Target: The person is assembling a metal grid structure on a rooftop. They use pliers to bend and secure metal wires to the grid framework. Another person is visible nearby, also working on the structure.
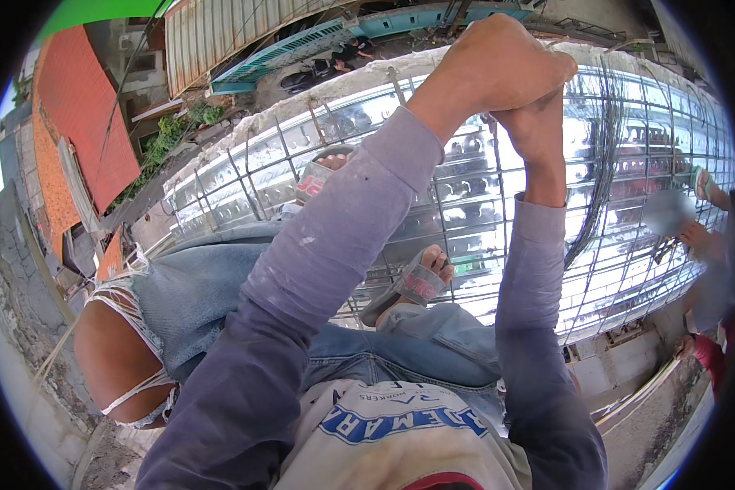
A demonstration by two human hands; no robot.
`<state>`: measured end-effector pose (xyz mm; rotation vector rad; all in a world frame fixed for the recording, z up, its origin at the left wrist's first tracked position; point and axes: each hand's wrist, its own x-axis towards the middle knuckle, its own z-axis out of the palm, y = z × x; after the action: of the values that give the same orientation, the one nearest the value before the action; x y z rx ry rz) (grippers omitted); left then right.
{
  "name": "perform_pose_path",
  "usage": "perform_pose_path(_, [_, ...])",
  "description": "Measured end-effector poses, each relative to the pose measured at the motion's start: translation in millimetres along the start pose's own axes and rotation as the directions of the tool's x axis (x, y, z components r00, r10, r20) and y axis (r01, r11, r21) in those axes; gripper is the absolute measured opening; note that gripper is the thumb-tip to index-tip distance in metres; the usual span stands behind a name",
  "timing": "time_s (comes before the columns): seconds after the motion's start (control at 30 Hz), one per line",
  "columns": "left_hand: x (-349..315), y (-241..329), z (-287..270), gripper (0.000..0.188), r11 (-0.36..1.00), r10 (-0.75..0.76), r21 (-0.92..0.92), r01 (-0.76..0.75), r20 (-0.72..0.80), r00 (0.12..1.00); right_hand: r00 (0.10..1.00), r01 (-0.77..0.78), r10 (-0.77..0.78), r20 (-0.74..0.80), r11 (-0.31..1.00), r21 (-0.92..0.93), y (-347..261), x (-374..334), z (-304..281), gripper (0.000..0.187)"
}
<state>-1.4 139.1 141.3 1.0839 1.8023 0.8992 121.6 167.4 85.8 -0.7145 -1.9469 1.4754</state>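
Clearly, the two hands meet high above the steel mesh (498,171), arms stretched out in front of the body. The left hand (502,65) is bent over with its back up and its fingers curled in; their tips are hidden, so I cannot tell whether they pinch anything. The right hand (539,131) sits just below, touching the left, its fingers tucked out of sight behind it; whether they are spread, pressed together or gripping something I cannot tell.

The mesh spreads out beneath both hands, over shiny ribbed metal sheeting (482,208). A bundle of thin dark wires (604,147) lies across it just right of the right hand, apart from it as far as the view shows. A sandalled foot (416,284) is below, between the forearms. At the far right, a co-worker's hand (694,235) is over the mesh's edge.
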Motion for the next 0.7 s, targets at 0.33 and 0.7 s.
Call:
perform_pose_path(0.33, [-13, -90, -25, 0.051, 0.659, -0.071, -0.752, -0.019, -0.087, 0.994, 0.973, -0.132, 0.089, 0.214, 0.972, 0.195, -19, 40, -14, 0.022])
perform_pose_path(0.7, [-22, -93, 19, 0.051, 0.922, 0.213, -0.29, -0.256, -0.171, 0.962, 0.888, -0.246, 0.373, -0.269, 0.88, 0.407, -27, 64, 1, 0.052])
